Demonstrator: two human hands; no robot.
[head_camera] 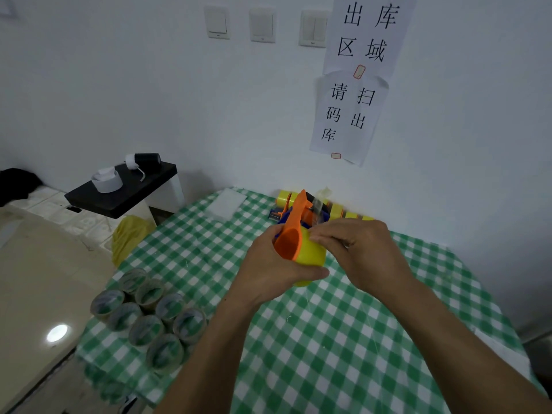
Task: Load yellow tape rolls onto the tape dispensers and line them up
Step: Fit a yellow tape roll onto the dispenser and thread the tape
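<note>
My left hand (268,264) grips an orange tape dispenser (294,231) with a yellow tape roll (312,258) mounted on it, held above the green checked table (343,339). My right hand (355,249) pinches the tape's loose end at the roll's upper right side. Behind them, by the wall, a row of loaded dispensers with yellow rolls (337,209) lies in a line; my hands and the held dispenser hide part of it.
Several clear tape rolls (149,315) stand clustered at the table's left front edge. A white sheet (227,203) lies at the table's far left. A black side table (125,189) with a white roll stands to the left. Paper signs hang on the wall.
</note>
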